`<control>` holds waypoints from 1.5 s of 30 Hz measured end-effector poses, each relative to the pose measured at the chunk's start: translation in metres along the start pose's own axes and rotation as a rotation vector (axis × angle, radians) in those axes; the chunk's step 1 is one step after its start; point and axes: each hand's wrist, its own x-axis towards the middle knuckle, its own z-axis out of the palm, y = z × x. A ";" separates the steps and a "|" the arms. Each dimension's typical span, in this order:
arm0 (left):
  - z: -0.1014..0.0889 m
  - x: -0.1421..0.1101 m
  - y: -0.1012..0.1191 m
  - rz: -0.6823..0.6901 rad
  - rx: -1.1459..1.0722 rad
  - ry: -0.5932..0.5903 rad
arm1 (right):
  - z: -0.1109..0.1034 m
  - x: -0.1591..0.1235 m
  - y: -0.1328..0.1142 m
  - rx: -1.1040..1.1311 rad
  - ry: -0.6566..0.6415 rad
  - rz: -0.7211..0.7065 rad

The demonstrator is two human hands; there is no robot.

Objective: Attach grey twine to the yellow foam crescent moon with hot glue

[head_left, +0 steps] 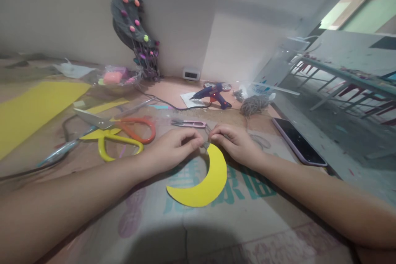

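Observation:
A flat yellow crescent moon cutout (218,173) lies over the printed sheet, its upper tip between my two hands. A small bit of grey yarn (206,145) sits around that tip. With thumb and forefinger together, my left hand (182,145) pinches the yarn just left of the tip. My right hand (233,142) is also closed in a pinch, on the yarn just above the tip; the fingers partly hide it. Beyond my fingers lie pink-handled thread snips (190,123). Farther back rests a ball of grey yarn (255,104).
Scissors (136,129) with orange and yellow handles lie left, near a yellow sheet (34,109). A blue glue gun (213,95) stands behind the snips, its cord running left. A phone (298,142) lies at the right table edge. A decorated grey crescent (130,24) leans against the wall.

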 end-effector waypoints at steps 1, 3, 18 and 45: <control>0.000 0.000 0.000 -0.004 0.002 0.003 | 0.000 0.000 0.000 -0.004 -0.001 0.006; 0.000 0.000 0.000 -0.014 0.004 0.005 | 0.001 0.000 0.001 -0.012 -0.002 0.014; 0.000 -0.001 0.002 -0.066 -0.047 0.076 | 0.001 -0.003 0.004 0.105 0.146 0.053; 0.001 -0.002 0.002 -0.016 -0.025 0.289 | -0.002 -0.002 -0.003 0.098 -0.036 0.150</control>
